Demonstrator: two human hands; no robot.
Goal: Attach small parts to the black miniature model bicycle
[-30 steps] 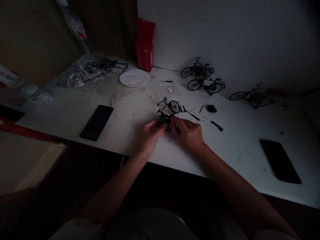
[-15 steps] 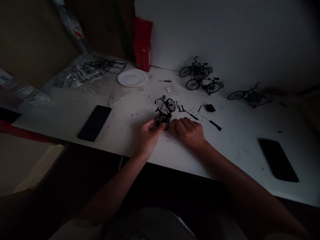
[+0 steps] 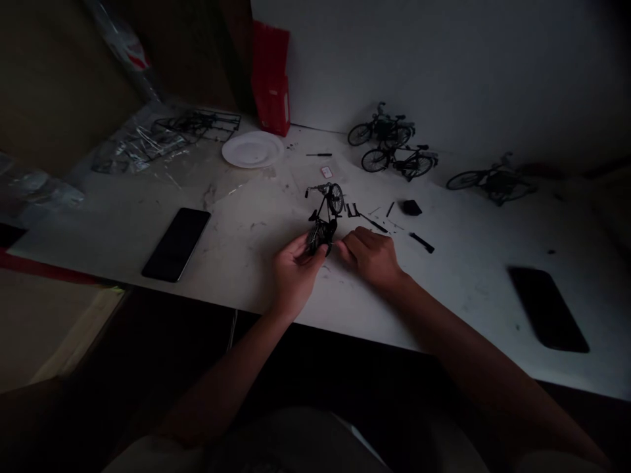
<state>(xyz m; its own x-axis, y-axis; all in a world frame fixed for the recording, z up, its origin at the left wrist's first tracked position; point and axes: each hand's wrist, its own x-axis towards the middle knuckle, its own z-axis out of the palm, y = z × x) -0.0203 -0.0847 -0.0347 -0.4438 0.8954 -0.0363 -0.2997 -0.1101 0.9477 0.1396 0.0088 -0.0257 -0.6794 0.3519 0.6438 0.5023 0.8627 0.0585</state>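
A small black model bicycle stands tilted on the white table, its near wheel between my hands. My left hand is closed on that near wheel end from the left. My right hand lies just right of the wheel, fingers curled, its fingertips pinched at the wheel's side; what they hold is too small and dark to make out. Loose black parts lie beyond my right hand.
Three finished model bicycles stand by the back wall. A white plate, a red box, plastic bags with part frames, a small screwdriver. One dark phone lies left, another right.
The model bicycle has been tipped more upright, its far wheel risen. My right hand slid off the wheel to its right side. The view drifted slightly.
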